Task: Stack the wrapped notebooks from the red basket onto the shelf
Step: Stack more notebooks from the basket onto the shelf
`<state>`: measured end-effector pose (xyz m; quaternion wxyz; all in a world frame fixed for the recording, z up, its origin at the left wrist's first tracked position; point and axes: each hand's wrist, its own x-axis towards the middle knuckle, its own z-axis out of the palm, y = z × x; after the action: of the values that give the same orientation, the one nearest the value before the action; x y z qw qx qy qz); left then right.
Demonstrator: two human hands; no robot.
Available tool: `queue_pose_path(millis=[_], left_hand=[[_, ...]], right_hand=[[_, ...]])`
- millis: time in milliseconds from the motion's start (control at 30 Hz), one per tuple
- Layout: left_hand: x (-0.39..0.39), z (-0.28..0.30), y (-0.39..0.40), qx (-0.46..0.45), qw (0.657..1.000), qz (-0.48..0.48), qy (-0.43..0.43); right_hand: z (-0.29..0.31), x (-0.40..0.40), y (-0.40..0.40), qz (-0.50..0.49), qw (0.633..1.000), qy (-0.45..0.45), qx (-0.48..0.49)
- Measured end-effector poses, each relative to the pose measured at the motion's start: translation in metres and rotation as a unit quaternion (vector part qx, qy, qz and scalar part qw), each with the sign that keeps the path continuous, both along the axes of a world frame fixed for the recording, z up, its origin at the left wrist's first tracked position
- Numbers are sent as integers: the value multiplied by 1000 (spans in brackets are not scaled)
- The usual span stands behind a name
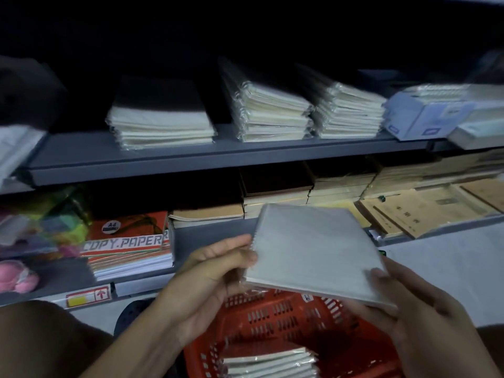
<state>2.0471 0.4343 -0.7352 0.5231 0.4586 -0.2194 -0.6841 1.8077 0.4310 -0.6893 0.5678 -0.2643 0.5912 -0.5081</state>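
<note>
Both hands (313, 293) grip a wrapped notebook (316, 252) — above the red basket (286, 323).

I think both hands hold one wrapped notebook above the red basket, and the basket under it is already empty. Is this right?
Not quite. In the head view both hands, left and right, do hold the wrapped notebook above the red basket, but the basket is not empty: a stack of wrapped notebooks lies inside it.

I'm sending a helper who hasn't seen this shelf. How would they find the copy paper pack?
Start at the grey metal upper shelf holding wrapped notebook stacks, then look to the shelf below, left of centre. The red copy paper pack lies there, the only one printed COPY PAPER, with an A4 badge.
</note>
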Motion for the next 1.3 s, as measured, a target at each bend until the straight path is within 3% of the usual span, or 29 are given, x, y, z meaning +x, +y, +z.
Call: queue_pose_path(millis=[233, 633, 933, 1300], left_hand=[[22, 22, 9, -94, 994, 55, -22], [82, 28, 48, -178, 960, 204, -66], [135, 49, 6, -190, 931, 306, -63], [166, 62, -62, -180, 884, 416, -109]], right_hand=[[1, 20, -7, 83, 994, -35, -63], [14, 84, 3, 168, 974, -34, -145], [33, 157, -75, 323, 917, -41, -231], [26, 230, -172, 281, 944, -106, -133]])
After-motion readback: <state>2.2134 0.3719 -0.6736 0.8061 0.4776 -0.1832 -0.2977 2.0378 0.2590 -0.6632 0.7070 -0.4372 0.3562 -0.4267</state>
